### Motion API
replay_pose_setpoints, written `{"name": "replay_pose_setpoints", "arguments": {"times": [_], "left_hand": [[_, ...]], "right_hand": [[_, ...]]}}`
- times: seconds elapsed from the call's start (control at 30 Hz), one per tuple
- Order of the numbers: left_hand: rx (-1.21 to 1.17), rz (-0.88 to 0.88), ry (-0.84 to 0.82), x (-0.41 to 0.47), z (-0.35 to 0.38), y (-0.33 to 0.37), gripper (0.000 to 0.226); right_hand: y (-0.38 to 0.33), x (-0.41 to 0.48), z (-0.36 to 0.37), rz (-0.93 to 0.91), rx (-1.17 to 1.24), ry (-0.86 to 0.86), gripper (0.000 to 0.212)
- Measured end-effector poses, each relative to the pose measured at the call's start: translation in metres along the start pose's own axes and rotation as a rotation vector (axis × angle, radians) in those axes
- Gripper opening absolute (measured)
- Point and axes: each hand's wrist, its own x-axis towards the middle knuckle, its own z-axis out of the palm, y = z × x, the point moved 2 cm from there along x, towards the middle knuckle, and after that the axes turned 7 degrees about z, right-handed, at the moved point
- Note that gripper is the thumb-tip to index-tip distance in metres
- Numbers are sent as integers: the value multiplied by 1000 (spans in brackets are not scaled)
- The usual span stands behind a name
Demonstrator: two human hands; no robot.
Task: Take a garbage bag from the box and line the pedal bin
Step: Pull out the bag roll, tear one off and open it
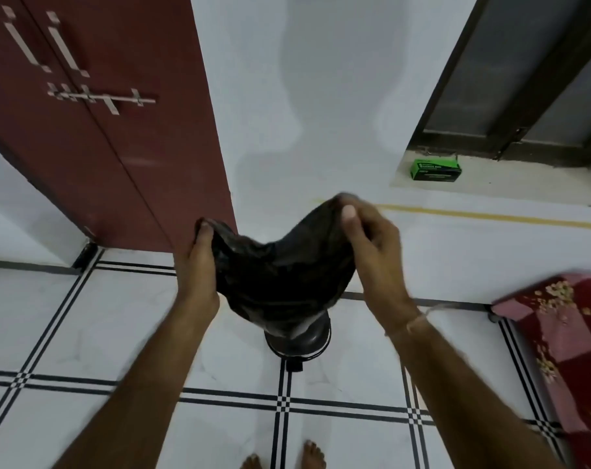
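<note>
Fingers (350,211) of my right hand (372,252) pinch one side of the bag (280,272) mouth, thumb on the near face, other fingers hidden behind the plastic. My left hand (196,262) pinches the opposite side the same way, thumb on top, rest of the fingers curled behind. The black bag hangs between both hands, mouth stretched and sagging in the middle, its bottom end touching or overlapping the top of the bin (299,336); can't tell if it's inside. Bin stands on the tiled floor (118,333) near the wall, below the hands. Green box (435,170) sits on the window ledge (524,184), at its left end, well apart from the bin. Bare toes (312,455) at the bottom edge
</note>
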Motion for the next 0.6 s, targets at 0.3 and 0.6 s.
{"name": "replay_pose_setpoints", "arguments": {"times": [0.3,0.6], "left_hand": [[164,-695,-324,-48,-92,-105,31],[-462,-665,-109,-42,-101,-98,38]], "right_hand": [[170,-95,-44,976,203,-167,86],[144,-82,-45,932,479,131,88]]}}
